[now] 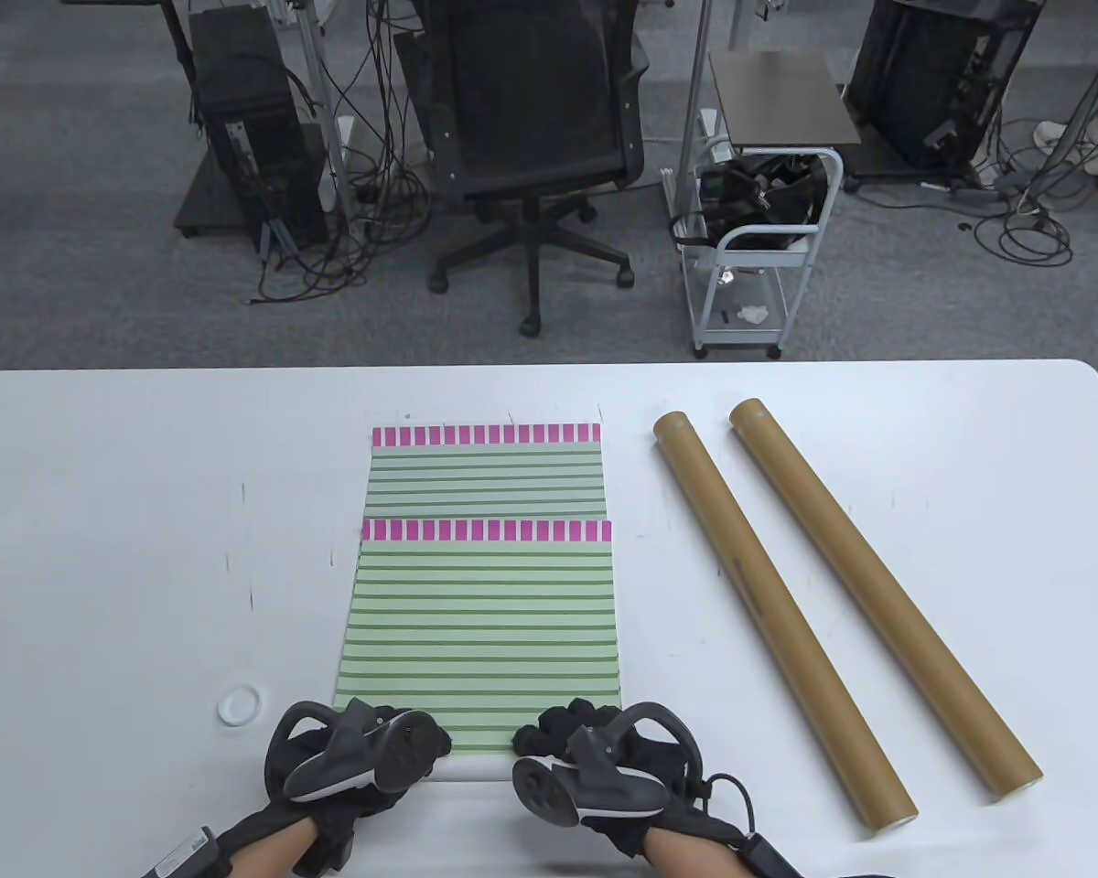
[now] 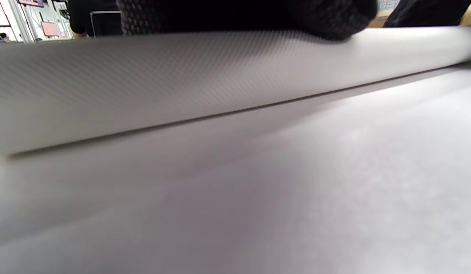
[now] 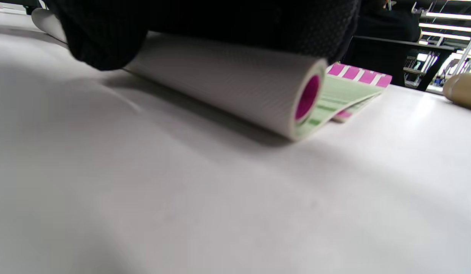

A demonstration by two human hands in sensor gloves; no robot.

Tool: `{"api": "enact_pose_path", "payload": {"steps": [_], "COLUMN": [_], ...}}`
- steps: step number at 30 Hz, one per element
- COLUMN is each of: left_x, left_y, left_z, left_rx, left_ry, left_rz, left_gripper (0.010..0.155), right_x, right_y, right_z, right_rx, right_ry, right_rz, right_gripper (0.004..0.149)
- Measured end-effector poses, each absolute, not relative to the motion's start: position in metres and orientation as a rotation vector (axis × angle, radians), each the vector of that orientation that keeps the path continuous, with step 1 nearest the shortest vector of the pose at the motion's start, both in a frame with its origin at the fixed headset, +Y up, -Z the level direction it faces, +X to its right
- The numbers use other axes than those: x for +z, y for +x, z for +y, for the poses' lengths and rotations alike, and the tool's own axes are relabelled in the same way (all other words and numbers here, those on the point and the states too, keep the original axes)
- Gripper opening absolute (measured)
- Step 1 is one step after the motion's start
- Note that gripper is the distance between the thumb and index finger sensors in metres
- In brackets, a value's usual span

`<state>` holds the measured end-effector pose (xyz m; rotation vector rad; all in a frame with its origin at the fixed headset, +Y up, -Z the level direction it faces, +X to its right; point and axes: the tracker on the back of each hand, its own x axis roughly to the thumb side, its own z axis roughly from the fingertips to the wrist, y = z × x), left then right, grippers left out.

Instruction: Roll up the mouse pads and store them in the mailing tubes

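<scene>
Two green-striped mouse pads with magenta end bands lie in the middle of the table, the near pad point(image 1: 480, 622) overlapping the far pad point(image 1: 487, 476). The near pad's front edge is curled into a white-backed roll point(image 1: 476, 770), also seen as the roll point(image 2: 182, 83) and, with its magenta core, the roll point(image 3: 228, 83). My left hand point(image 1: 393, 741) grips the roll's left part, fingers point(image 2: 258, 15) curled over its top. My right hand point(image 1: 576, 736) holds the right end, fingers point(image 3: 220, 23) draped over it. Two brown mailing tubes point(image 1: 778, 613) point(image 1: 878, 594) lie slanted to the right.
A small white ring-shaped cap point(image 1: 240, 705) lies on the white table point(image 1: 101, 549) left of my left hand. Beyond the far table edge stand an office chair point(image 1: 531, 128) and a small cart point(image 1: 759, 247).
</scene>
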<state>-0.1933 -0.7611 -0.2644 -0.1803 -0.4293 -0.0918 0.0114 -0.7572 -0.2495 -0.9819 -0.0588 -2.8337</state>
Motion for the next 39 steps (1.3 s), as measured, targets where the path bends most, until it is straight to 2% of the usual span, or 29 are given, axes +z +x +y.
{"api": "enact_pose_path", "payload": {"steps": [3,7,11,12,13,16,21,24,29,31,34,35,36,39], "left_x": [-0.266,-0.261,-0.250,-0.249,-0.248,-0.251,-0.254,-0.255,-0.258,-0.260,-0.260,-0.261,-0.262,-0.261], "left_y": [-0.193,-0.191,-0.184,-0.183,-0.182,-0.184,-0.188,-0.186,-0.186,-0.186,-0.185,-0.186,-0.186,-0.187], "left_z": [-0.762,-0.759,-0.753,-0.753,-0.756,-0.758,-0.758,-0.757,-0.758,-0.759,-0.760,-0.760,-0.761,-0.762], "left_rx": [-0.118,-0.127,-0.269,-0.274,-0.259,-0.287,-0.195,-0.158,-0.148,-0.134,-0.174,-0.179,-0.164,-0.160], "left_ry": [-0.196,-0.168,-0.032,-0.045,-0.067,-0.044,-0.100,-0.185,-0.213,-0.222,-0.214,-0.230,-0.239,-0.240], "left_rz": [-0.426,-0.457,-0.494,-0.508,-0.489,-0.480,-0.484,-0.511,-0.491,-0.478,-0.464,-0.452,-0.442,-0.436], "left_gripper": [0.042,0.041,0.043,0.051,0.054,0.050,0.047,0.046,0.042,0.041,0.041,0.042,0.043,0.048], "right_x": [-0.252,-0.256,-0.260,-0.261,-0.261,-0.261,-0.258,-0.254,-0.250,-0.248,-0.248,-0.249,-0.248,-0.249], "right_y": [0.010,0.012,0.012,0.012,0.012,0.012,0.012,0.011,0.007,0.008,0.007,0.008,0.009,0.009], "right_z": [-0.755,-0.755,-0.756,-0.756,-0.757,-0.757,-0.757,-0.756,-0.759,-0.759,-0.757,-0.757,-0.758,-0.760], "right_rx": [-2.807,-2.867,-2.902,-2.906,-2.912,-2.905,-2.910,-2.883,-2.786,-2.781,-2.779,-2.777,-2.790,-2.781], "right_ry": [-0.980,-0.962,-0.953,-0.951,-0.948,-0.946,-0.970,-0.993,-0.988,-0.988,-1.007,-1.022,-1.020,-1.003], "right_rz": [0.026,-0.010,-0.036,-0.038,-0.042,-0.036,-0.085,-0.125,-0.053,-0.028,-0.053,-0.099,-0.126,-0.069], "right_gripper": [0.052,0.049,0.047,0.047,0.047,0.047,0.046,0.045,0.047,0.054,0.048,0.050,0.057,0.057]}}
